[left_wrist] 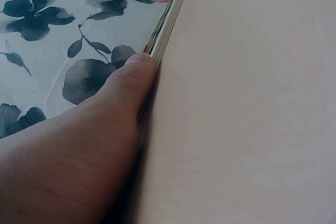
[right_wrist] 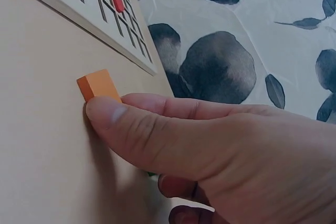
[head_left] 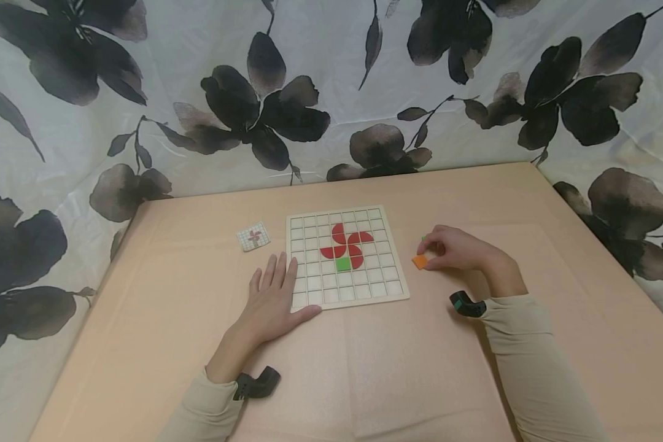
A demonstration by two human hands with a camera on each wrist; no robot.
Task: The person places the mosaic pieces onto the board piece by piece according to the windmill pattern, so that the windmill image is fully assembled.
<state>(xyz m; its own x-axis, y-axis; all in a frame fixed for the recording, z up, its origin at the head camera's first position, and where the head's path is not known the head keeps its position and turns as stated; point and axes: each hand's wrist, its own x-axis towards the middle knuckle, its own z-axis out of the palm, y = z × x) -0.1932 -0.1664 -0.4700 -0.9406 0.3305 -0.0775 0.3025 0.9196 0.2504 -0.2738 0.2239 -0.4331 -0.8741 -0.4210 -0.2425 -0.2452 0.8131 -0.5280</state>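
Observation:
A white grid board [head_left: 309, 285] lies on the table, with several red quarter-round pieces [head_left: 355, 250] forming a pinwheel and one green square tile [head_left: 343, 264] just below them. My left hand [head_left: 271, 307] rests with fingers spread at the board's lower left corner, its thumb along the front edge. To the right of the board, my right hand [head_left: 464, 248] pinches an orange square tile [right_wrist: 100, 85] between thumb and finger, apart from the board. A small green bit [head_left: 423, 238] shows behind the right fingers, mostly hidden.
A small pattern card [head_left: 253, 237] with a red pinwheel design lies left of the board on the peach-coloured table [head_left: 199, 245]. Behind the table hangs a white cloth [head_left: 342, 123] with dark flowers. Each wrist wears a black device [head_left: 258, 383].

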